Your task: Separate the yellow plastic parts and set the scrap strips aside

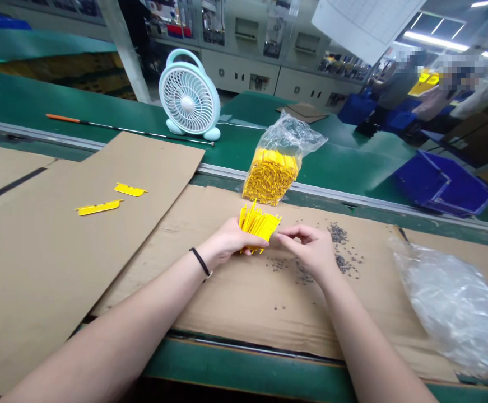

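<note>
two hands (227,242) (308,250), one held yellow bunch (258,223), two loose strips (130,190) (98,207), one fan (189,95)

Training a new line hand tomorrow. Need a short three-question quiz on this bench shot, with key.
1. True or false: the left hand holds a bundle of yellow plastic strips.
2. Which wrist wears the black band? A left, B right.
3. How many loose yellow strips lie on the cardboard sheet left of the hands?

Key: 1 true; 2 A; 3 two.
</note>
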A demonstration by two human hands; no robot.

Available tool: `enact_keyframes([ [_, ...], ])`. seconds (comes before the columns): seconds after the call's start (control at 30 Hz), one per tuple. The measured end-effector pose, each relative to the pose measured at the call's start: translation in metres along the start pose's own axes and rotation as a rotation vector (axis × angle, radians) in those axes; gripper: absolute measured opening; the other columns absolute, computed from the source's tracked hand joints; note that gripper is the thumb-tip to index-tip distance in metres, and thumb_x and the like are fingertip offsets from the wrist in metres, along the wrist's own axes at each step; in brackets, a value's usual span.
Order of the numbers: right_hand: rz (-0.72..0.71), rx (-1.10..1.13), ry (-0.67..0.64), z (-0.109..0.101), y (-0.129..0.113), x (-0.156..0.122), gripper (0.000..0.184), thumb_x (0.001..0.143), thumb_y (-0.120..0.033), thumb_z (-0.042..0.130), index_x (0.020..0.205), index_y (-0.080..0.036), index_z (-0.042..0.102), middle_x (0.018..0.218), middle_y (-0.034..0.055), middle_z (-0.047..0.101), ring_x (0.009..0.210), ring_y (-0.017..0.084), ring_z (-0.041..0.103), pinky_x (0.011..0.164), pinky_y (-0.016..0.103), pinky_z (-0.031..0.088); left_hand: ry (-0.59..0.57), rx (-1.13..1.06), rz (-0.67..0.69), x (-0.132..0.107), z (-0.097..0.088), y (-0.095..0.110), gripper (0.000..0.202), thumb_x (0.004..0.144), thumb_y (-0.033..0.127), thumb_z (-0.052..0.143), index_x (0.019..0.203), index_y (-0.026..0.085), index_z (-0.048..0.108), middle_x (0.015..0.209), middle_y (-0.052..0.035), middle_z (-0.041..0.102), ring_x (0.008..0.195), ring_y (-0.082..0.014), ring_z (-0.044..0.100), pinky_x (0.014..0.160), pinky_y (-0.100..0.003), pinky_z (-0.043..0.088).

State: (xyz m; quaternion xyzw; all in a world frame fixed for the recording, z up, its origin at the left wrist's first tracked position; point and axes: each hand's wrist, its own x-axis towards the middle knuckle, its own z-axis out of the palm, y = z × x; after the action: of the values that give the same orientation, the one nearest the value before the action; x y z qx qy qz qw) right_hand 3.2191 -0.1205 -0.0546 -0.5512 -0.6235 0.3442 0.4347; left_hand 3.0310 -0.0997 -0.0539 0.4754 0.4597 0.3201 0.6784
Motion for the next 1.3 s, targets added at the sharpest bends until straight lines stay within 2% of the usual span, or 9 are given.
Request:
enact_keyframes([
  [0.33, -0.086, -0.046, -0.04, 0.0018, -0.0023, -0.0012, 0.006, 0.07, -0.022, 0.068, 0.073, -0.019, 0.073, 0.076, 0.0036, 0.073, 0.072, 0.019, 0.067, 0.073, 0.033, 0.053, -0.014, 0.021, 0.031, -0.0022, 0.0004, 0.0026, 0.027, 0.058, 0.014, 0.075, 0.082, 0.012, 0.064, 0.07, -0.0028, 0.062, 0.054, -0.0097, 0.054, 0.038, -0.017, 0.037],
  [0.5, -0.082, -0.025, -0.012, 0.0014, -0.0022, -0.001, 0.007, 0.07, -0.023, 0.069, 0.074, -0.021, 0.073, 0.077, 0.0034, 0.073, 0.072, 0.02, 0.067, 0.073, 0.034, 0.053, -0.011, 0.045, 0.02, -0.0018, 0.0008, 0.0022, 0.026, 0.058, 0.016, 0.076, 0.081, 0.011, 0.065, 0.068, -0.0038, 0.063, 0.053, -0.0102, 0.055, 0.038, -0.017, 0.038],
  [0.7, -0.045, -0.016, -0.083, 0.0028, -0.0038, -0.0015, 0.008, 0.07, -0.027, 0.069, 0.074, -0.021, 0.073, 0.077, 0.0042, 0.073, 0.073, 0.021, 0.067, 0.074, 0.036, 0.053, -0.009, 0.022, 0.018, -0.0019, 0.0004, 0.0017, 0.026, 0.056, 0.014, 0.076, 0.08, 0.011, 0.066, 0.069, -0.0041, 0.064, 0.052, -0.0096, 0.054, 0.038, -0.017, 0.038],
  [0.87, 0.098, 0.212, -0.128, 0.0044, -0.0042, -0.0012, 0.015, 0.069, -0.031, 0.071, 0.078, -0.02, 0.072, 0.081, 0.0059, 0.073, 0.075, 0.021, 0.068, 0.076, 0.037, 0.054, -0.003, 0.007, 0.018, -0.0026, 0.0012, 0.0008, 0.029, 0.056, 0.014, 0.076, 0.083, 0.011, 0.066, 0.072, -0.0044, 0.064, 0.052, -0.0091, 0.054, 0.038, -0.017, 0.038],
  [0.97, 0.18, 0.36, -0.132, 0.0052, -0.0034, -0.0007, 0.016, 0.067, -0.031, 0.074, 0.076, -0.018, 0.07, 0.076, 0.0055, 0.072, 0.071, 0.02, 0.068, 0.072, 0.036, 0.055, -0.024, -0.013, 0.044, -0.0035, 0.0025, 0.0015, 0.029, 0.057, 0.014, 0.076, 0.084, 0.011, 0.066, 0.073, -0.0041, 0.064, 0.053, -0.0091, 0.053, 0.038, -0.017, 0.037],
  [1.1, 0.2, 0.433, -0.154, 0.0078, -0.001, 0.0001, 0.02, 0.064, -0.032, 0.077, 0.072, -0.018, 0.066, 0.072, 0.0041, 0.071, 0.066, 0.018, 0.067, 0.068, 0.032, 0.055, -0.035, -0.019, 0.077, -0.0049, 0.0044, 0.0044, 0.028, 0.057, 0.015, 0.076, 0.082, 0.01, 0.066, 0.07, -0.0026, 0.062, 0.051, -0.008, 0.051, 0.037, -0.017, 0.037],
  [1.23, 0.232, 0.47, -0.189, 0.0091, 0.0009, 0.0008, 0.027, 0.063, -0.035, 0.077, 0.082, -0.018, 0.067, 0.083, 0.0058, 0.072, 0.072, 0.019, 0.067, 0.073, 0.036, 0.056, -0.027, 0.001, 0.101, -0.0054, 0.0059, 0.0067, 0.032, 0.056, 0.016, 0.078, 0.084, 0.009, 0.066, 0.071, -0.0032, 0.062, 0.053, -0.0089, 0.051, 0.038, -0.017, 0.038],
  [1.3, 0.217, 0.461, -0.177, 0.0082, 0.0007, 0.0008, 0.026, 0.062, -0.034, 0.077, 0.081, -0.018, 0.069, 0.085, 0.0059, 0.073, 0.075, 0.02, 0.067, 0.075, 0.036, 0.055, -0.032, -0.01, 0.107, -0.0058, 0.0068, 0.0073, 0.032, 0.056, 0.017, 0.078, 0.085, 0.01, 0.066, 0.073, -0.0038, 0.063, 0.054, -0.0088, 0.052, 0.038, -0.017, 0.037],
])
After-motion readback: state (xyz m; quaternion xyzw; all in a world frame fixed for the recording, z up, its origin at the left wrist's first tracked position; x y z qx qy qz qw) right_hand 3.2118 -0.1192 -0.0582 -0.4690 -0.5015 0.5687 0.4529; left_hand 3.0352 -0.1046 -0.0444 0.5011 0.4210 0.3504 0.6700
